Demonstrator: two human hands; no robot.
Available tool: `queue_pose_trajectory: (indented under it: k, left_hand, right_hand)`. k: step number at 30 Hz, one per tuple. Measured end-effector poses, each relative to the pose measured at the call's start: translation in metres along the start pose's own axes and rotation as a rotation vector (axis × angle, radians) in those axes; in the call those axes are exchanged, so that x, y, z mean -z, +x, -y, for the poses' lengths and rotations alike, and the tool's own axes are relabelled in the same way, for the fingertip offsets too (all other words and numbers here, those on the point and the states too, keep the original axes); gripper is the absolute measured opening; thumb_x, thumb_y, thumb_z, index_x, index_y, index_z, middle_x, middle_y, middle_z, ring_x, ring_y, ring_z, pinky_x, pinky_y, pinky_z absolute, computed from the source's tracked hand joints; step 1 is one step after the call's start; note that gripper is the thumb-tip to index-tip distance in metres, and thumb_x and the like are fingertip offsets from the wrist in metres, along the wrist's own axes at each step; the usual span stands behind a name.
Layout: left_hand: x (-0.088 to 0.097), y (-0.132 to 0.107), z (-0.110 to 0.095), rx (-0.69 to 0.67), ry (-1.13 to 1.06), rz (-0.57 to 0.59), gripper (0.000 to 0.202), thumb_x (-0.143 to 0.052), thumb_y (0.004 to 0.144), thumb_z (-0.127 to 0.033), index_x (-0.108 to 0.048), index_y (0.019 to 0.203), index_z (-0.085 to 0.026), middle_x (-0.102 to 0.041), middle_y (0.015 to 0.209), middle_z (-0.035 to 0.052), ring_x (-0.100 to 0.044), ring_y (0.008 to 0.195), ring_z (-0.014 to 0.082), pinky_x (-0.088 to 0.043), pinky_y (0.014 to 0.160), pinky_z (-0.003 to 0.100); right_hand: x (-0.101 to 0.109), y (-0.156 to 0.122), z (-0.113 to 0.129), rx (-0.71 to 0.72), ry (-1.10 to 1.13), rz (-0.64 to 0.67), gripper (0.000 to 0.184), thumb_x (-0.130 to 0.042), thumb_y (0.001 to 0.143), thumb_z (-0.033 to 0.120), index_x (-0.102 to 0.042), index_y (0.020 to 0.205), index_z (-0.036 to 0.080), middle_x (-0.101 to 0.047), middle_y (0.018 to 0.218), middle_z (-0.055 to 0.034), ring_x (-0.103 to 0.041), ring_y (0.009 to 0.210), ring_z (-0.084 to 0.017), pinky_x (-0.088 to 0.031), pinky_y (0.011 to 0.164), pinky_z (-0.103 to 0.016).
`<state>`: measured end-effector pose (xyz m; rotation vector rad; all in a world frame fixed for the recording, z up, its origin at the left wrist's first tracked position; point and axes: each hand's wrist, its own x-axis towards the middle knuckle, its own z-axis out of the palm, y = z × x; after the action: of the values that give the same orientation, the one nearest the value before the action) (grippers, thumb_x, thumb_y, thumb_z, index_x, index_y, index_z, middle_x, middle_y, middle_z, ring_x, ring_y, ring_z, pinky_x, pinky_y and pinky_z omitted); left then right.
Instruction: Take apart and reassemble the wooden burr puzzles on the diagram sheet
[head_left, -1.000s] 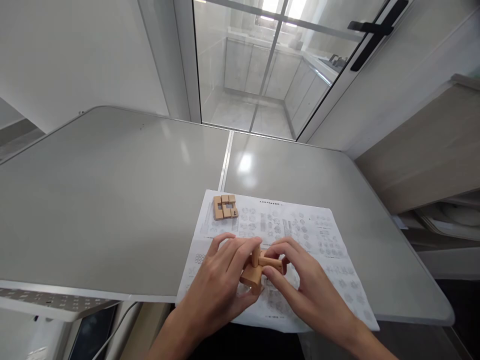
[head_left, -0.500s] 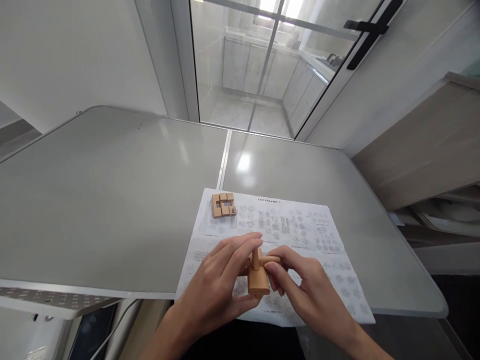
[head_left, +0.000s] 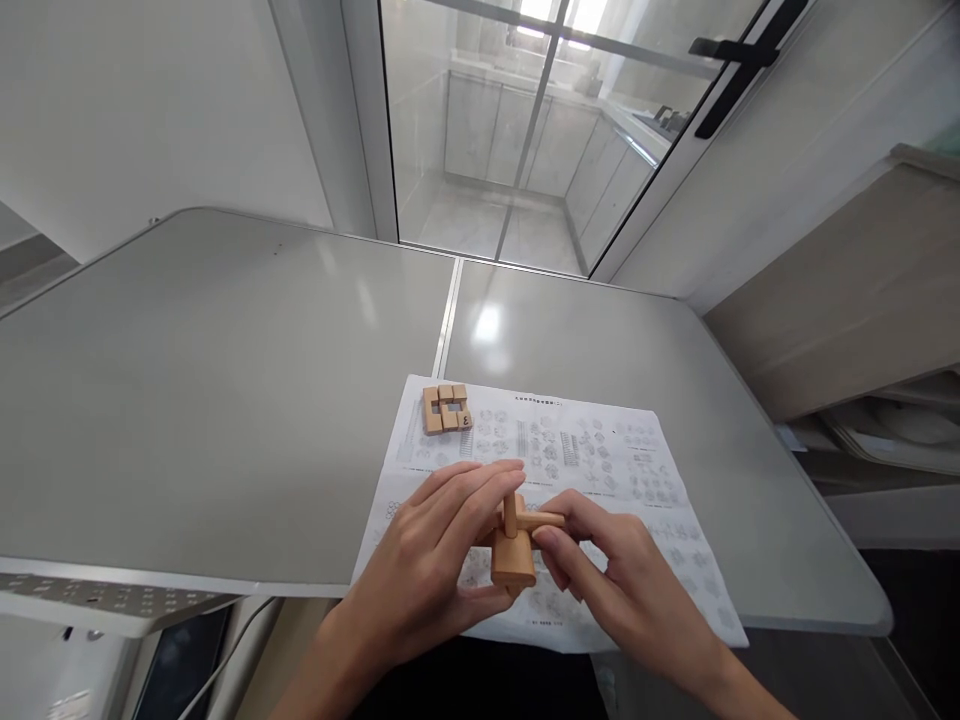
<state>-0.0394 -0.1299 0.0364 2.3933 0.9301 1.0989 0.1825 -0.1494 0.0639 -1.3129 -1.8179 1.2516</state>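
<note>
Above the near part of a printed sheet, both hands are at a wooden interlocking puzzle [head_left: 514,558] made of a rounded block with bars crossing through it. My left hand [head_left: 442,550] is closed round its left side, fingers over the upright bar's top and thumb beneath. My right hand [head_left: 607,560] pinches the bar that sticks out to the right, thumb in front and fingers behind. The puzzle's left and under sides are partly hidden by my left hand. A flat group of small wooden blocks [head_left: 433,412], one marked with a dark figure, lies on the sheet's far left corner.
The creased paper sheet [head_left: 600,430] with printed diagrams lies on a grey table [head_left: 300,400] with a seam across it. Beyond the table stands a glazed door [head_left: 517,150] with a black handle. Shelves [head_left: 892,430] are at the right, and a cable hangs below at the left.
The puzzle has shifted very slightly left in my hands. My right hand's grip on the side bar has moved a little, and that bar shows slightly more length.
</note>
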Motion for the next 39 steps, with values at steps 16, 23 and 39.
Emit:
queue_pose_trajectory:
  k: [16, 23, 39]
  left_hand:
    - [0.004, -0.005, -0.004, 0.196, -0.2, 0.111, 0.094, -0.087, 0.085, -0.032, -0.033, 0.162, -0.036, -0.06, 0.153, 0.0099, -0.06, 0.138, 0.0329, -0.055, 0.115, 0.053]
    - [0.017, -0.01, -0.001, 0.515, -0.491, 0.094, 0.131, -0.101, 0.057, -0.058, -0.026, 0.164, -0.044, -0.046, 0.165, 0.0093, -0.047, 0.15, 0.0426, -0.041, 0.123, 0.065]
    - [0.015, -0.019, 0.001, 0.585, -0.741, 0.041, 0.1, -0.096, 0.069, -0.049, -0.045, 0.155, -0.04, -0.069, 0.142, 0.0104, -0.063, 0.137, 0.0367, -0.048, 0.118, 0.064]
  right_hand:
    - [-0.016, -0.003, -0.018, -0.012, 0.16, 0.098, 0.051, -0.035, 0.116, 0.046, -0.049, 0.073, 0.023, -0.048, 0.051, 0.006, -0.043, 0.045, -0.011, -0.038, 0.053, -0.024]
    - [-0.018, -0.002, -0.02, 0.111, 0.046, 0.017, 0.05, -0.036, 0.116, 0.042, -0.048, 0.072, 0.023, -0.054, 0.057, 0.004, -0.048, 0.048, -0.011, -0.037, 0.052, -0.023]
    - [-0.019, 0.005, -0.021, 0.312, -0.257, 0.116, 0.037, -0.039, 0.113, 0.029, -0.038, 0.077, 0.025, -0.045, 0.064, 0.0037, -0.043, 0.052, -0.013, -0.033, 0.055, -0.026]
